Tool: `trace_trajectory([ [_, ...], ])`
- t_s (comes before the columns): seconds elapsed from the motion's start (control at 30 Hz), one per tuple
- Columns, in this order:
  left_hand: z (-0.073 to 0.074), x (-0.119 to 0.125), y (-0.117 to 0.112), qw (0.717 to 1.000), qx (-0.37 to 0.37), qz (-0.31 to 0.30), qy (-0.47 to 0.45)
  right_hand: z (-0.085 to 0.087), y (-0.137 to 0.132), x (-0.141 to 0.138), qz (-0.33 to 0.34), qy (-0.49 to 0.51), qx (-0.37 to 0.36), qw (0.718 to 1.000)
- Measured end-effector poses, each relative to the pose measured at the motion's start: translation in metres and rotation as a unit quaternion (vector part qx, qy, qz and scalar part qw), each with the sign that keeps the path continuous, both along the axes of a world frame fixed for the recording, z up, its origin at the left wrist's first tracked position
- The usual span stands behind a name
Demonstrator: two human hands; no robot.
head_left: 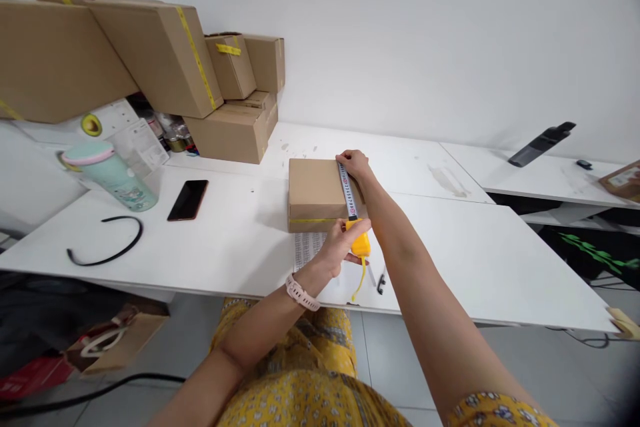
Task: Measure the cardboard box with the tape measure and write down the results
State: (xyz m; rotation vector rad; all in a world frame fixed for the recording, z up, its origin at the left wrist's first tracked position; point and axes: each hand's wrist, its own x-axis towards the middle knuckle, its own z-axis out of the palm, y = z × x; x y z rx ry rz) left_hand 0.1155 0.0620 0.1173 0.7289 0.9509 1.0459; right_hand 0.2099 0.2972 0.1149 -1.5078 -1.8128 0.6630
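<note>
A small brown cardboard box (315, 192) sits on the white table (240, 247). A white measuring tape blade (347, 191) lies stretched across the box's right side. My left hand (343, 245), with a pink watch on the wrist, is closed around the yellow tape measure case (361, 244) at the box's near edge. My right hand (354, 163) pinches the tape's end against the far top edge of the box. A printed paper sheet (306, 248) lies under the box's near side.
A black phone (188, 199), a mint bottle with pink lid (111, 174) and a black curved band (107, 240) lie to the left. Stacked cardboard boxes (150, 53) stand at the back left. A pen (381, 281) lies near the table's front edge. A dark handheld device (541, 144) rests far right.
</note>
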Motion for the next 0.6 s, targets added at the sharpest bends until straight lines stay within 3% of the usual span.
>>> trace_trajectory([
  [0.17, 0.001, -0.008, -0.009, 1.000, 0.021, -0.013, 0.018, 0.014, -0.004, 0.007, 0.012, 0.098, 0.054, 0.994],
  [0.27, -0.010, -0.034, -0.026, 0.994, 0.104, 0.020, 0.039, 0.015, -0.016, 0.036, -0.027, 0.176, 0.126, 0.976],
  [0.37, -0.029, -0.073, -0.040, 0.975, 0.161, 0.112, 0.107, -0.005, -0.050, 0.078, -0.119, 0.184, 0.139, 0.966],
  [0.43, -0.043, -0.098, -0.041, 0.959, 0.163, 0.174, 0.157, -0.028, -0.080, 0.098, -0.166, 0.154, 0.093, 0.970],
  [0.53, -0.056, -0.123, -0.026, 0.953, 0.144, 0.207, 0.169, -0.056, -0.114, 0.105, -0.143, 0.149, 0.006, 0.978],
  [0.6, -0.053, -0.132, -0.012, 0.964, 0.122, 0.188, 0.145, -0.058, -0.125, 0.098, -0.093, 0.132, 0.010, 0.987],
])
